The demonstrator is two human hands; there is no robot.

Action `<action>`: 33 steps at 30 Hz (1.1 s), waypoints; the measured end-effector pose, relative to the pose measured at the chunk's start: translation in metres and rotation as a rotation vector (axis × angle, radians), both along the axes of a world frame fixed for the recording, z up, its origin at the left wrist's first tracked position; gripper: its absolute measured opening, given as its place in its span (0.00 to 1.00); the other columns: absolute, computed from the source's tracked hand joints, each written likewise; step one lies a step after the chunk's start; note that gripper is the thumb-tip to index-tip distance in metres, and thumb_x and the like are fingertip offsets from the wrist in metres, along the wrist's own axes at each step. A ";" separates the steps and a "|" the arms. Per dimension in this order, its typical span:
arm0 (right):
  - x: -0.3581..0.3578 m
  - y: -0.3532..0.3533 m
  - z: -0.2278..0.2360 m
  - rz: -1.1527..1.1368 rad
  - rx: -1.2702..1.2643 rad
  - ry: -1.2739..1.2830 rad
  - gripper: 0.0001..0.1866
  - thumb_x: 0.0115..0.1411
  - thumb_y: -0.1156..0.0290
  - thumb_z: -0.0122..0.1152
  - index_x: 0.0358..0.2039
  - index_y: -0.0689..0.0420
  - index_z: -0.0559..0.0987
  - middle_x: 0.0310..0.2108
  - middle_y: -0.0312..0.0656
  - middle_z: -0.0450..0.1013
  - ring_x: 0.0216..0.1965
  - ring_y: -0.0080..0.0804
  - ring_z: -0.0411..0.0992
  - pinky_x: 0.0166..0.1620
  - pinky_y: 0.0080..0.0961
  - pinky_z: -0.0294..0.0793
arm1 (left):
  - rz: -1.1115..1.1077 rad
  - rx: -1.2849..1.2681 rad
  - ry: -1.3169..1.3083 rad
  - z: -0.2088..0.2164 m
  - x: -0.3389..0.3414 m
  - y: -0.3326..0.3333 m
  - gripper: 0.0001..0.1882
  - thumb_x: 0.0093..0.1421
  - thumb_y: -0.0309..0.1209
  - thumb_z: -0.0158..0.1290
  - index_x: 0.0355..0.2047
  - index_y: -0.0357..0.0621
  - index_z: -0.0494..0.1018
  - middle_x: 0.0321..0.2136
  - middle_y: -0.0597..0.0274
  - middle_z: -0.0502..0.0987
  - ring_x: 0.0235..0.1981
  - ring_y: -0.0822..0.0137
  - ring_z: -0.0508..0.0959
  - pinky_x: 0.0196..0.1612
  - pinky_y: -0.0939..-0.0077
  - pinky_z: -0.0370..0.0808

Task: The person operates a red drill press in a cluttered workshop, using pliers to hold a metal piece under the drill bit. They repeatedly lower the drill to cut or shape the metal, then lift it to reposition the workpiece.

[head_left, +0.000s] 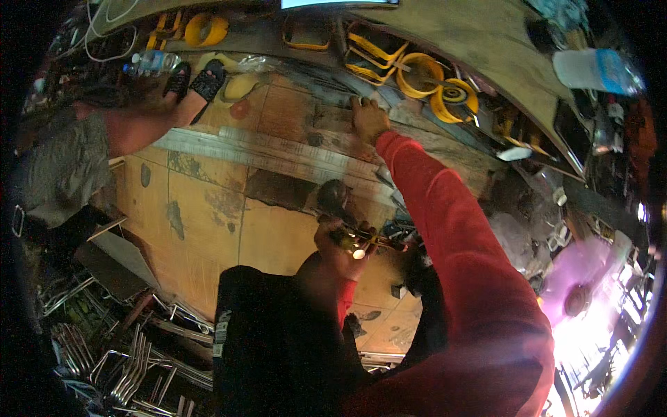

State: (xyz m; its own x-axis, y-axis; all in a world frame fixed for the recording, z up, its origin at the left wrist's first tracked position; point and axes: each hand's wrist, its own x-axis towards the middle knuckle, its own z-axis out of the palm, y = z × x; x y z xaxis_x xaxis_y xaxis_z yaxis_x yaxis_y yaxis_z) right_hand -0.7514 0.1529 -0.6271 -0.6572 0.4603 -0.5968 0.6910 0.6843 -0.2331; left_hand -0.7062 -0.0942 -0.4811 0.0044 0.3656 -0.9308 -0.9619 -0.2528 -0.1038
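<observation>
Metal bars [278,154] — two, centre frame — under flat right hand [368,119]; left hand [340,247] clenched around one brass-coloured tool [358,243]; three yellow reels [417,75] above.

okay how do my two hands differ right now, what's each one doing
The right hand is stretched far out, pressing flat on the long metal bar; the left hand stays close in, curled around a small tool. Right grips nothing; left is closed. Both come from red sleeves.
</observation>
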 end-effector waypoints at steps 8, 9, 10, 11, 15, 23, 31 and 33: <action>-0.080 0.030 -0.083 0.054 0.130 0.054 0.43 0.59 0.69 0.65 0.72 0.57 0.55 0.59 0.61 0.68 0.62 0.57 0.67 0.59 0.53 0.73 | 0.026 0.096 0.102 0.014 -0.047 0.016 0.21 0.56 0.41 0.54 0.49 0.52 0.70 0.40 0.50 0.80 0.40 0.52 0.82 0.44 0.56 0.81; -0.083 0.034 -0.093 0.033 0.085 0.004 0.41 0.60 0.69 0.63 0.71 0.58 0.56 0.57 0.60 0.71 0.61 0.57 0.69 0.57 0.52 0.74 | 0.020 0.104 0.108 0.014 -0.050 0.017 0.21 0.57 0.41 0.53 0.49 0.51 0.70 0.39 0.49 0.79 0.40 0.52 0.81 0.45 0.56 0.80; -0.087 0.037 -0.102 0.010 0.039 -0.046 0.40 0.61 0.70 0.62 0.70 0.59 0.56 0.55 0.59 0.73 0.59 0.57 0.71 0.55 0.51 0.76 | 0.028 0.073 0.053 0.013 -0.054 0.018 0.20 0.57 0.42 0.53 0.49 0.49 0.73 0.41 0.49 0.80 0.42 0.49 0.81 0.46 0.53 0.80; -0.089 0.039 -0.110 -0.041 0.039 -0.081 0.38 0.61 0.70 0.61 0.70 0.60 0.57 0.53 0.59 0.75 0.58 0.57 0.72 0.54 0.50 0.77 | 0.057 0.116 0.010 0.012 -0.059 0.017 0.21 0.58 0.43 0.53 0.48 0.48 0.75 0.43 0.49 0.81 0.43 0.47 0.81 0.48 0.50 0.80; -0.082 0.042 -0.126 0.029 0.127 0.015 0.28 0.62 0.71 0.56 0.61 0.63 0.66 0.44 0.55 0.80 0.48 0.55 0.79 0.45 0.48 0.81 | 0.042 0.063 0.019 0.009 -0.061 0.015 0.23 0.59 0.44 0.53 0.50 0.47 0.77 0.44 0.49 0.81 0.46 0.45 0.81 0.48 0.48 0.80; -0.040 0.010 -0.116 0.183 0.104 0.156 0.19 0.59 0.71 0.56 0.51 0.61 0.72 0.43 0.54 0.79 0.43 0.53 0.80 0.38 0.48 0.81 | -0.054 0.094 0.077 -0.002 -0.037 0.012 0.26 0.58 0.45 0.53 0.54 0.47 0.74 0.46 0.51 0.81 0.44 0.47 0.82 0.46 0.52 0.82; 0.060 -0.044 -0.053 -0.188 0.069 0.193 0.26 0.50 0.55 0.68 0.45 0.57 0.76 0.38 0.49 0.78 0.37 0.50 0.79 0.39 0.48 0.78 | 0.300 0.406 -0.025 -0.064 0.005 -0.067 0.30 0.64 0.42 0.55 0.64 0.45 0.65 0.68 0.47 0.62 0.71 0.41 0.56 0.71 0.38 0.55; 0.093 -0.088 -0.006 -0.437 0.134 0.069 0.17 0.54 0.60 0.63 0.41 0.55 0.79 0.35 0.45 0.79 0.34 0.46 0.79 0.40 0.46 0.77 | 0.216 0.277 0.021 -0.058 0.000 -0.099 0.30 0.64 0.42 0.54 0.63 0.44 0.66 0.65 0.47 0.65 0.68 0.42 0.59 0.69 0.39 0.57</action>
State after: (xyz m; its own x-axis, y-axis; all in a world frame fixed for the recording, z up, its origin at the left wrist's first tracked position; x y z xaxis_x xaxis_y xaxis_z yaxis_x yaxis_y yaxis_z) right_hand -0.6580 0.0649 -0.6331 -0.4205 0.7732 -0.4747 0.9073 0.3598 -0.2175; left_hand -0.7062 -0.1935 -0.5395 -0.1189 0.5943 -0.7954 -0.8919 -0.4159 -0.1775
